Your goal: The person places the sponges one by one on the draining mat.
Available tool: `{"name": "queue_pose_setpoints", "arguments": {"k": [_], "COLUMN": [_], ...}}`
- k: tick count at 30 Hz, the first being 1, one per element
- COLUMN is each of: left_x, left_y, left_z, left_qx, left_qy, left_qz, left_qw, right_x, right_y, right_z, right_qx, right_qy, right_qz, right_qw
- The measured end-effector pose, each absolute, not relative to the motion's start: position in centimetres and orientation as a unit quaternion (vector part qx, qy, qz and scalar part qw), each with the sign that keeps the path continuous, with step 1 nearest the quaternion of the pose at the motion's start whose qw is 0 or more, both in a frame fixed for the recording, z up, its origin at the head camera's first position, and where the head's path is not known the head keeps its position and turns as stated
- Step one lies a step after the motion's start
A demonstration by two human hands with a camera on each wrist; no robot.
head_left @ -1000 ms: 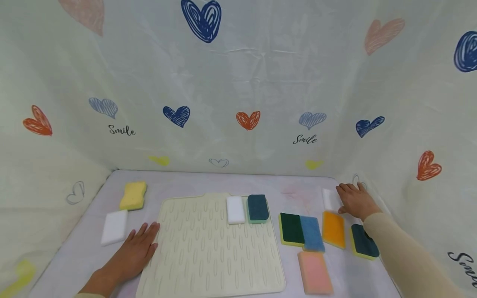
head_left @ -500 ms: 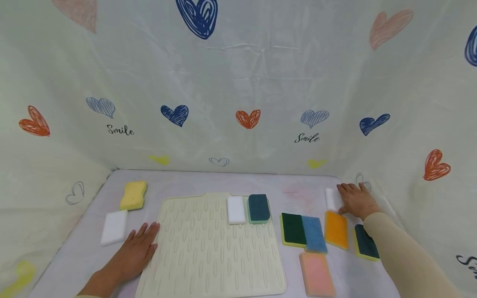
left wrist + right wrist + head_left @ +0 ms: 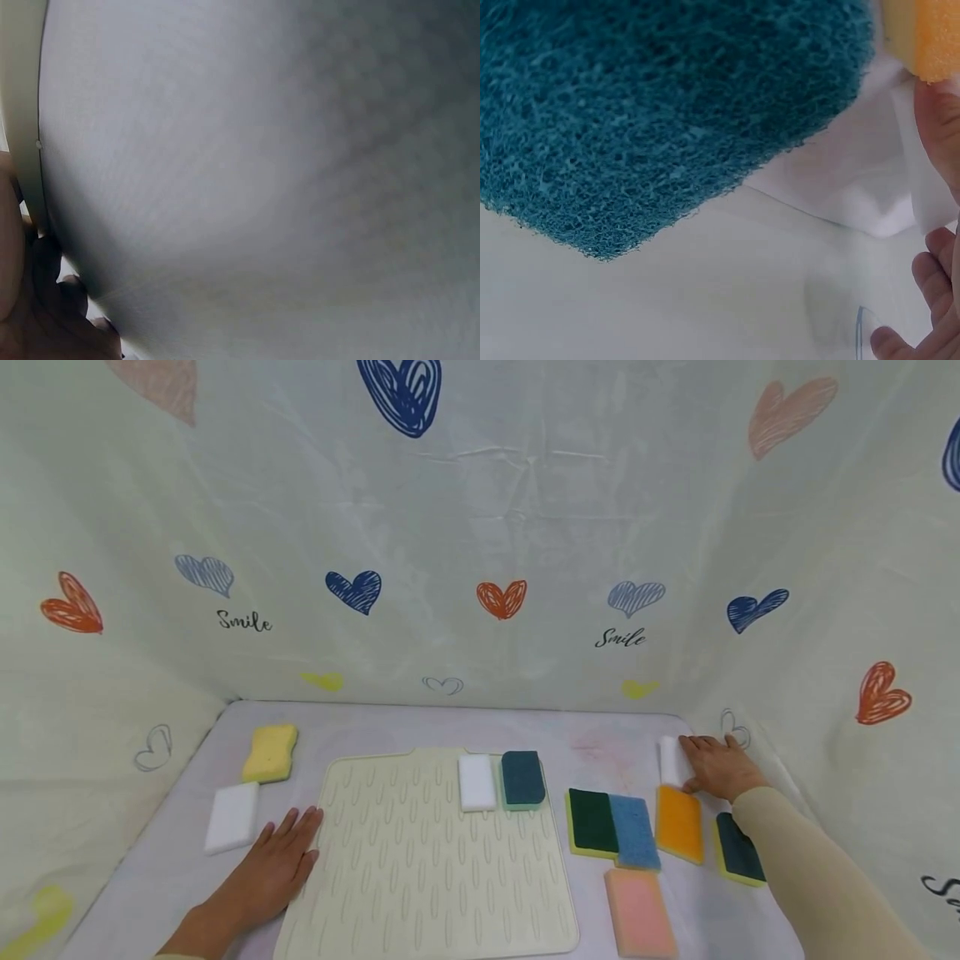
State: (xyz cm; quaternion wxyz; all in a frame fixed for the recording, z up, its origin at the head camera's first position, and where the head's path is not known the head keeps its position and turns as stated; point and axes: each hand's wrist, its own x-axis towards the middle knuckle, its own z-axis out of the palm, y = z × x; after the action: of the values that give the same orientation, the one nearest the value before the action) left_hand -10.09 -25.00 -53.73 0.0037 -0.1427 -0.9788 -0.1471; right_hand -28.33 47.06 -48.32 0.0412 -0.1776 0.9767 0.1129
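Observation:
In the head view my left hand [image 3: 273, 868] lies flat with fingers spread, its fingertips by the left edge of a cream ribbed mat [image 3: 420, 877]. A white sponge [image 3: 231, 818] and a yellow wavy-edged sponge [image 3: 270, 753] lie beyond it. On the mat's far side sit a white sponge and a dark teal scouring sponge [image 3: 522, 778]. My right hand [image 3: 723, 768] reaches to the table's far right corner, partly covering a white sponge [image 3: 670, 760]; its fingers are extended. The thumb is beside an orange sponge [image 3: 680, 824]. Whether the fingers press the white sponge is hidden.
Right of the mat lie a dark green sponge [image 3: 592, 822], a blue sponge [image 3: 635, 832] touching it, and a pink sponge [image 3: 641, 912]. A teal scouring sponge [image 3: 667, 97] sits under my right forearm. Heart-printed curtains [image 3: 525, 527] enclose the table's back and sides.
The view shifts slightly, so the things on the right appear a little further right. My right hand covers slightly more of the white sponge. My left hand stays still.

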Motion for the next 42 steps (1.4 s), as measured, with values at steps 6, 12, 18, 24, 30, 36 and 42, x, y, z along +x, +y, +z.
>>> {"name": "queue_pose_setpoints", "arguments": {"k": [6,12,18,24,30,36,42], "left_x": [-10.2,-10.4,-10.5,-10.5,-10.3,-10.3,-10.2], "left_y": [-25.0,-25.2,-25.2,-25.2,-25.1,-25.2,-25.4], "left_z": [-53.6,-53.7,-53.8,-53.8,-53.6,-53.8,-54.2], "left_qx": [-0.144,-0.148,-0.146,-0.143,-0.14,-0.14,-0.138], "left_qy": [-0.979,-0.979,-0.979,-0.98,-0.981,-0.98,-0.98], "left_qz": [-0.144,-0.139,-0.139,-0.14,-0.135,-0.138,-0.147], "left_qw": [0.0,0.003,0.005,0.014,0.0,-0.003,-0.003], "right_x": [-28.0,-28.0,-28.0,-28.0,-28.3,-28.4,-28.7], "right_y": [46.9,46.8,46.6,46.2,45.1,42.9,39.5], "right_z": [-48.1,-47.9,-48.0,-47.9,-47.9,-47.4,-46.7], "right_qx": [-0.152,-0.136,-0.127,-0.119,-0.124,-0.145,-0.158], "right_qy": [0.982,0.986,0.988,0.988,0.986,0.98,0.977], "right_qz": [0.073,0.064,0.078,0.096,0.101,0.106,0.107], "right_qw": [0.085,0.073,0.041,-0.006,-0.047,-0.083,-0.091]}}
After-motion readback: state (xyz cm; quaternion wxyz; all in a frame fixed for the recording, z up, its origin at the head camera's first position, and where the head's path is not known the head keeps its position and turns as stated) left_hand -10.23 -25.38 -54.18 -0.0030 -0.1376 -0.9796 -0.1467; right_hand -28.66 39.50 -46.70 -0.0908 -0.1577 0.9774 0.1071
